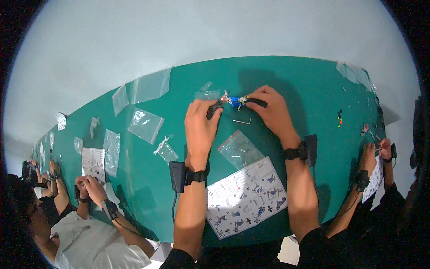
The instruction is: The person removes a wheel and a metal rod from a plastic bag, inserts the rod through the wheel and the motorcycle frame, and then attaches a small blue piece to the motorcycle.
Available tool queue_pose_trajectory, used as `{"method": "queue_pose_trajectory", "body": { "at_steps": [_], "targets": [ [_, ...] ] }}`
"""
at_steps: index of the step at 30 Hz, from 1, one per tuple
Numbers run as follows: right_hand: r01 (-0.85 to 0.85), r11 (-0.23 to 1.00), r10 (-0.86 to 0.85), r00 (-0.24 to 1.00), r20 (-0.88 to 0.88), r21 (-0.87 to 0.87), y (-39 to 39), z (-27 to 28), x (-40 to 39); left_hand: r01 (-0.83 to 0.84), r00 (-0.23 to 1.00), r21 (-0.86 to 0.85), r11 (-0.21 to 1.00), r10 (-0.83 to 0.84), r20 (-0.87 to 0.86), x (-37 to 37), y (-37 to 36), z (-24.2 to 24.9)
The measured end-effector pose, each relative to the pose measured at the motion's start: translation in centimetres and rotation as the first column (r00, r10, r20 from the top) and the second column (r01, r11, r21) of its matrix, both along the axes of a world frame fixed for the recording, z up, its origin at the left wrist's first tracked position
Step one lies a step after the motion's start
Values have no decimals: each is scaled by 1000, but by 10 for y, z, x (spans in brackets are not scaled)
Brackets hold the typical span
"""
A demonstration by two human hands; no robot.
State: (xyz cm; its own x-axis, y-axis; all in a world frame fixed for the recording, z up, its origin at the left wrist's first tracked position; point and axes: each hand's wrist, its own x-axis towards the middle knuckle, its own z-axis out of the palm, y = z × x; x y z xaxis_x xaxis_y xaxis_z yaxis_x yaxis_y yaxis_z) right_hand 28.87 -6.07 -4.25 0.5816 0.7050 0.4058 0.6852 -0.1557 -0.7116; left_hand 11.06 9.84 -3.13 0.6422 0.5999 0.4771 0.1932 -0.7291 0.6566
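A small toy motorcycle [234, 101] with a blue body, metal parts and a bit of red is held level just above the green table. My left hand [201, 124] is closed on its left end, where a black wheel shows between thumb and fingers. On the other end, my right hand [270, 109] pinches a second black, wheel-like part. Just below the toy lies an L-shaped hex key [242, 121]. A printed instruction sheet [246, 197] with pictures of blue motorcycles lies between my forearms, beside a clear zip bag [241, 150].
Several clear plastic bags [146, 125] lie to the left on the green table [188, 76]. Small yellow, red and black pieces [340, 119] sit at the right. Co-workers' hands are busy at the left [93, 190] and right [368, 158] edges.
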Motion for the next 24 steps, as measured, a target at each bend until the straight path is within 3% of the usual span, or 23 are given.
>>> {"method": "queue_pose_trajectory", "body": {
  "at_steps": [6,10,13,18,24],
  "targets": [
    [20,1000,-20,1000,10,-21,2,-5,-1,13,999,-71,997,-16,-44,0,1,1],
    [17,999,-17,1000,15,-31,1,-1,1,29,999,23,999,-29,-15,0,1,-2],
    [-7,1000,6,996,-86,-13,-5,5,4,71,997,45,996,-71,20,2,1,-5],
    [-25,1000,24,999,-28,-13,-6,3,6,75,997,-89,993,-74,18,4,7,-11],
    [-19,1000,19,1000,-12,-11,-3,1,6,23,999,-12,1000,-23,-40,6,6,-9]
  ]
}}
